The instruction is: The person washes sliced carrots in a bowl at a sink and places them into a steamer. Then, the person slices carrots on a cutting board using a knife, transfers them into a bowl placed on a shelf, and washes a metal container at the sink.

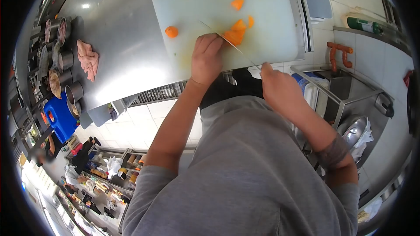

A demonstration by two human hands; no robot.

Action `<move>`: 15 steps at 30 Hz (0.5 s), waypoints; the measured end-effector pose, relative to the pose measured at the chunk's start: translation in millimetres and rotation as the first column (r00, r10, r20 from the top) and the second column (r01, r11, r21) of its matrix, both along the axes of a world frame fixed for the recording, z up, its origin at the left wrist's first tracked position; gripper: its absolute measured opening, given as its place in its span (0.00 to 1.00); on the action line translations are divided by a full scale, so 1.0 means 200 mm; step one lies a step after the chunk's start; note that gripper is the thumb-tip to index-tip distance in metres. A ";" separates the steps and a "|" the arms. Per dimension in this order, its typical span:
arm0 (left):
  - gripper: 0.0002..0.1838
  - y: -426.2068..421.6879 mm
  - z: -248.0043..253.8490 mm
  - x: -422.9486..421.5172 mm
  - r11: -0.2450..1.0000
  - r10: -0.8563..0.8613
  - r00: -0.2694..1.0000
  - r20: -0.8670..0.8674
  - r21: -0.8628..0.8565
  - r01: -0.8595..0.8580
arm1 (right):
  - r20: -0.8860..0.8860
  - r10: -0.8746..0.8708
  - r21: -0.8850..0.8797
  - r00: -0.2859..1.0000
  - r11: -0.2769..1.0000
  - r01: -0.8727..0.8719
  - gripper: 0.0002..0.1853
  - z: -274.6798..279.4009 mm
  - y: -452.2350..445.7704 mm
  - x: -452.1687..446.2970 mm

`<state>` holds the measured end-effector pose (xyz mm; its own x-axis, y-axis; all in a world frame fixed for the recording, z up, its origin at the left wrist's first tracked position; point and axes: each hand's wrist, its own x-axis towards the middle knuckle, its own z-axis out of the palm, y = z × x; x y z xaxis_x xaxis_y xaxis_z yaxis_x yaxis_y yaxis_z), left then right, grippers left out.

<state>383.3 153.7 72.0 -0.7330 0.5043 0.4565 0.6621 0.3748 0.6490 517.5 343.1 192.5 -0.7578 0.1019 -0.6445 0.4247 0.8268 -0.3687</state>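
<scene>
My right hand [282,86] grips the handle of a kitchen knife [241,53], whose thin blade slants to the upper left across the white cutting board [271,22]. Close against the blade, my left hand [207,59] has its fingers curled down on what appears to be a carrot; the held part is mostly hidden beneath them. Cut orange carrot pieces [235,36] lie on the far side of the blade. One more piece [237,4] sits farther up the board. At the board's left lies a rounded carrot end [171,31].
A steel counter [127,30] extends to the left, with a crumpled pinkish cloth-like item [87,60] and several metal containers [65,60]. A blue jug [61,118] stands beyond its edge. On the right are a sink [339,85] and orange pipes [339,52]. Other people [72,175] are far lower left.
</scene>
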 end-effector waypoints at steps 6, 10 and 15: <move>0.17 0.01 0.01 0.02 0.997 0.080 0.997 0.021 -0.026 -0.079 | -0.093 0.059 0.035 0.994 0.998 -0.056 0.08 -0.15 0.02 -0.04; 0.16 0.00 0.00 0.02 0.996 0.085 0.996 0.010 -0.011 -0.084 | -0.114 0.085 0.077 0.990 0.994 -0.076 0.10 -0.02 0.02 0.01; 0.15 0.01 -0.01 0.02 0.996 0.081 0.997 0.003 0.027 -0.081 | 0.005 0.084 0.073 0.996 0.994 -0.084 0.07 0.13 0.02 0.00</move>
<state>387.2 156.4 70.5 -0.7716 0.4309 0.4680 0.6293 0.4095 0.6605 517.1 346.5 217.7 -0.7642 0.0850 -0.6394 0.3534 0.8844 -0.3049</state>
